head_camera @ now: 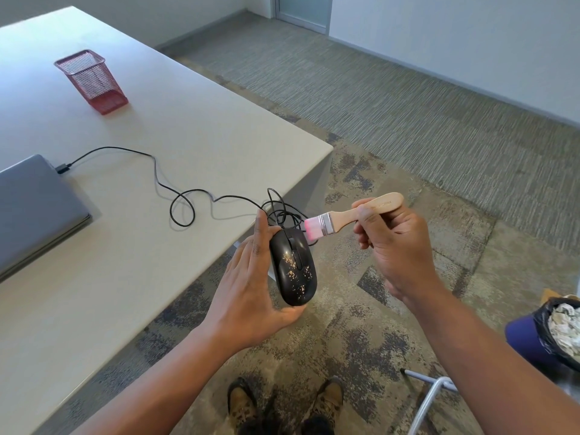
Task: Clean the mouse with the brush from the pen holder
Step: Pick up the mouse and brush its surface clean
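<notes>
My left hand (251, 287) holds a black wired mouse (293, 268) off the table's edge, above the floor. Tan specks dot the mouse's top. My right hand (392, 243) grips the wooden handle of a small brush (354, 215). Its pink bristles touch the front right end of the mouse, near the buttons. The mouse's black cable (185, 199) loops over the table to a closed grey laptop (34, 208). An empty red mesh pen holder (92, 81) stands at the far left of the table.
The pale table (141, 262) fills the left side; its corner lies just behind the mouse. Patterned carpet covers the floor. A bin lined with a black bag (555, 334) stands at the right edge, with a metal leg (430, 397) beside it. My shoes (285, 406) show below.
</notes>
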Demonstrator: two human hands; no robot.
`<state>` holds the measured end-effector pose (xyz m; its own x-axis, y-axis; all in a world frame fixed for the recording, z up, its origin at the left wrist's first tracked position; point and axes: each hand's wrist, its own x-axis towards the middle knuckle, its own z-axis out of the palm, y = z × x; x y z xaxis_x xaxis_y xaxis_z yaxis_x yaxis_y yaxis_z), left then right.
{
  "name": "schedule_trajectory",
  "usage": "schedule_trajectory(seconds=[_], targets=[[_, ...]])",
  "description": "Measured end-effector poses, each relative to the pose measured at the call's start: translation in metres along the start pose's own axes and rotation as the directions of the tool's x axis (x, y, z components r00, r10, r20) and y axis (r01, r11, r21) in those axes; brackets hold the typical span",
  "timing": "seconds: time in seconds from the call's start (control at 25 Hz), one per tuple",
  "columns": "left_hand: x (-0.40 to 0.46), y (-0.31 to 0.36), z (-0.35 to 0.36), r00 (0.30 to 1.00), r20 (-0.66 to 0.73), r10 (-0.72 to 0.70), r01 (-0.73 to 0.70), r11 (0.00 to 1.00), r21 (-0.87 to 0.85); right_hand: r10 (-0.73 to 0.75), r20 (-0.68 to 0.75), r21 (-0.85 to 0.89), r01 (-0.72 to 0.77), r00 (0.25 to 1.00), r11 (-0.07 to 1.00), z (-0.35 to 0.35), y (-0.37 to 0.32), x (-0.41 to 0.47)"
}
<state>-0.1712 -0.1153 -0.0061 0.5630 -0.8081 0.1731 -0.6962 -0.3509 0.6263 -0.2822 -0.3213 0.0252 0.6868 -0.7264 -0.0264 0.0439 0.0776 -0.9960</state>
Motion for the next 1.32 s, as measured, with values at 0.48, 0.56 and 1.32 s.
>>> schedule_trajectory(seconds=[0.48, 0.56, 1.32], targets=[[0.002, -0.001, -0.001, 0.999, -0.023, -0.028, 0.027, 0.999, -0.043, 0.034, -0.031, -0.034, -0.035, 0.999, 0.999, -0.007, 0.001, -0.001], [0.003, -0.001, 0.000, 0.999, -0.015, -0.037, 0.036, 0.999, -0.040, 0.018, -0.012, 0.020, -0.018, 1.000, 1.000, -0.006, -0.003, -0.005], [0.008, 0.001, -0.003, 0.998, -0.012, -0.062, 0.062, 0.998, -0.011, 0.045, 0.026, 0.075, -0.047, 0.999, 0.996, -0.016, 0.013, -0.024]])
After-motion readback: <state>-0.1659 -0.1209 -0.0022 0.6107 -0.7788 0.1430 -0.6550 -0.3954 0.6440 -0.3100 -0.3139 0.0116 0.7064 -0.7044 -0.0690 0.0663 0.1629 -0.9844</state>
